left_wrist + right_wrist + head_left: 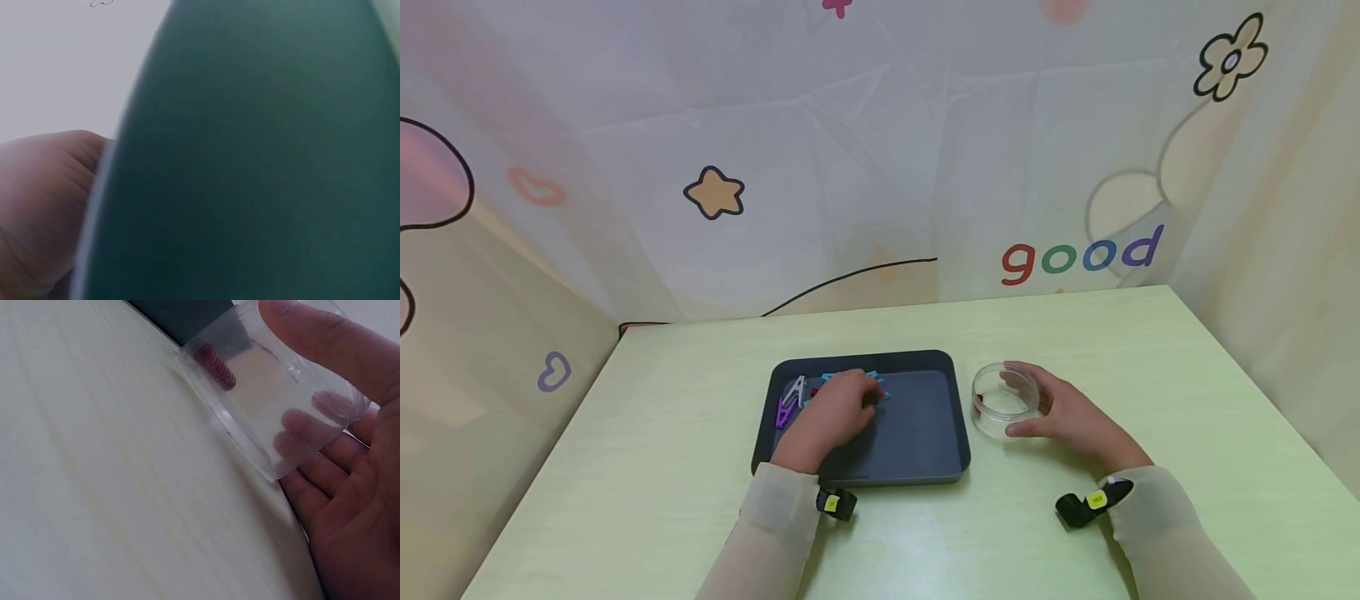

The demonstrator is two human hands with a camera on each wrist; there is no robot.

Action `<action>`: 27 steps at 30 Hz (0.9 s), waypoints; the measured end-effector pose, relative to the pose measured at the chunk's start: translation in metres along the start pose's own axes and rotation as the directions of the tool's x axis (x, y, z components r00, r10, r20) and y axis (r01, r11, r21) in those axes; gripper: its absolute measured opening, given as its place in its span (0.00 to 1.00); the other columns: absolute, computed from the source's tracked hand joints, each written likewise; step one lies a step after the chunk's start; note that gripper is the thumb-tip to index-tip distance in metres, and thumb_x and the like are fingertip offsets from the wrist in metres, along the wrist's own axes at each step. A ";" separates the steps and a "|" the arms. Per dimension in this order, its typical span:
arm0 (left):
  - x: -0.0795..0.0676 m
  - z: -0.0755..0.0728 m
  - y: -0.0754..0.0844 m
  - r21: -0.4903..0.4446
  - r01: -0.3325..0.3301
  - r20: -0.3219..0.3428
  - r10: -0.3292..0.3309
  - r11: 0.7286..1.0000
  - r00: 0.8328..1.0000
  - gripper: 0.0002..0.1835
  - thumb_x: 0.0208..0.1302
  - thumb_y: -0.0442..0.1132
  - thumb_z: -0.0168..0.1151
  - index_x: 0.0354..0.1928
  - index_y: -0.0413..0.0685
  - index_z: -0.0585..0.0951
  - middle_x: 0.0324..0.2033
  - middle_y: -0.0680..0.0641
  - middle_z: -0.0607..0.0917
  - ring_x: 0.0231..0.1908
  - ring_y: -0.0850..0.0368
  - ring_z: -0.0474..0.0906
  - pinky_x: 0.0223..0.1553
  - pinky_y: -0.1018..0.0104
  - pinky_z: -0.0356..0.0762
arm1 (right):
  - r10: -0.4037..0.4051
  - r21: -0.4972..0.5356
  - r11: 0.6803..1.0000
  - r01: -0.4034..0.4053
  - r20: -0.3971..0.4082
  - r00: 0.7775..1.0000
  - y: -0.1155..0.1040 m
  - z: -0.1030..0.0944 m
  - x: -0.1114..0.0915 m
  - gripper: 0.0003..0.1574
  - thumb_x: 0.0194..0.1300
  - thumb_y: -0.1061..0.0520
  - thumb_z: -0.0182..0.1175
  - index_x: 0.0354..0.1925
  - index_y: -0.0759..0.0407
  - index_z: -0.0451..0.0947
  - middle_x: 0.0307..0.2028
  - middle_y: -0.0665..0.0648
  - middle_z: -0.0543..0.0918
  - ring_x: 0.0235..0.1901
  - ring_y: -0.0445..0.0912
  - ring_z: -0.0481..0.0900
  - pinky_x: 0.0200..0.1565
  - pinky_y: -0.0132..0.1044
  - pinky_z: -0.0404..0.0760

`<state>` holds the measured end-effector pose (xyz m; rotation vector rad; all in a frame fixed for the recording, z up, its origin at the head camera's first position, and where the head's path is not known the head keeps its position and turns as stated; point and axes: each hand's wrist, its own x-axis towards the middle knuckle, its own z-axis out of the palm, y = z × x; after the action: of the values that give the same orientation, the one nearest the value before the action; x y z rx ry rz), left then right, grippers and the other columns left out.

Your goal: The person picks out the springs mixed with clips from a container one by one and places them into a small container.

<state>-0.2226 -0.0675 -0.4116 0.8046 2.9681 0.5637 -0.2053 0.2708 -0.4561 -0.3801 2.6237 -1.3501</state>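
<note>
Your right hand holds clear container between thumb and fingers, just right of tray; red ridged piece inside. Container probably light, stiff, slippery: grasp sidewall. Your left hand over tray; fingertips hidden, can't tell grip.

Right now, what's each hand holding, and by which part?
Right hand: the clear container, by its side wall. Left hand: can't tell from these views.

Left sleeve: long, pale beige, ending at the wrist. Right sleeve: matching. Left wrist camera: black, blocky, yellow label. Right wrist camera: black, yellow label with small dark lettering.
</note>
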 end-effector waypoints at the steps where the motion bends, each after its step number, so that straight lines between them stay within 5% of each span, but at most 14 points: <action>1: 0.000 0.000 0.001 0.005 -0.002 -0.001 0.002 1.000 1.000 0.10 0.65 0.32 0.58 0.45 0.43 0.86 0.40 0.46 0.84 0.44 0.53 0.79 0.49 0.58 0.80 | 0.000 -0.001 1.000 0.000 0.000 1.000 0.000 0.000 0.000 0.60 0.48 0.42 0.75 0.72 0.41 0.54 0.71 0.55 0.66 0.72 0.56 0.59 0.67 0.56 0.63; 27: -0.001 -0.004 0.016 -0.050 -0.089 -0.068 0.085 0.995 0.994 0.11 0.66 0.32 0.57 0.47 0.42 0.84 0.42 0.46 0.83 0.44 0.53 0.80 0.49 0.60 0.80 | 0.000 0.009 1.000 0.000 0.003 1.000 -0.002 0.000 -0.001 0.60 0.49 0.43 0.75 0.73 0.41 0.54 0.71 0.55 0.65 0.72 0.56 0.59 0.68 0.57 0.62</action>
<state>-0.2146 -0.0562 -0.4026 0.9322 2.9745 0.6830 -0.2039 0.2701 -0.4548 -0.3812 2.6143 -1.3598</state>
